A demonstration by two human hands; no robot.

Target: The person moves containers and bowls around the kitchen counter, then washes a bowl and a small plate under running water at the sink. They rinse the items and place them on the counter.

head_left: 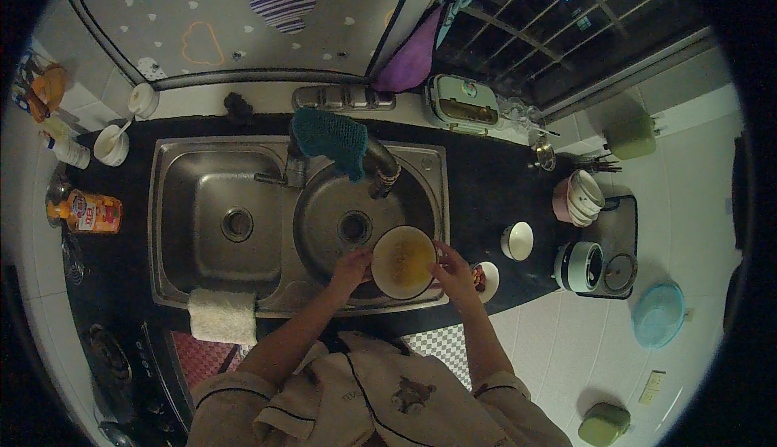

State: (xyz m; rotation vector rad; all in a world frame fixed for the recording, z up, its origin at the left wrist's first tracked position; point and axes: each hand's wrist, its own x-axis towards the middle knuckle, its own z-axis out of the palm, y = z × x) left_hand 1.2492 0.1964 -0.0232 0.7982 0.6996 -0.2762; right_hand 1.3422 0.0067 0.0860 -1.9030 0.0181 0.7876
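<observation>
Between my two hands is a white bowl (pixel 380 262) with yellowish liquid in it, held over the right edge of the round sink basin (pixel 324 245). My left hand (pixel 352 270) grips the bowl's left side. On the opposite side my right hand (pixel 453 271) has its fingers closed on the rim. Just beyond the right hand sits a small white bowl (pixel 490 282) with reddish pieces in it, partly hidden by that hand. The faucet (pixel 380 173), with a teal mesh cloth (pixel 332 138) draped over it, rises behind the bowl.
Left of the round basin is a rectangular basin (pixel 214 196), with a towel (pixel 221 316) over its front edge. An orange bottle (pixel 95 212) stands far left. To the right are a white bowl (pixel 517 241), stacked bowls (pixel 584 196) and a small white appliance (pixel 579 266).
</observation>
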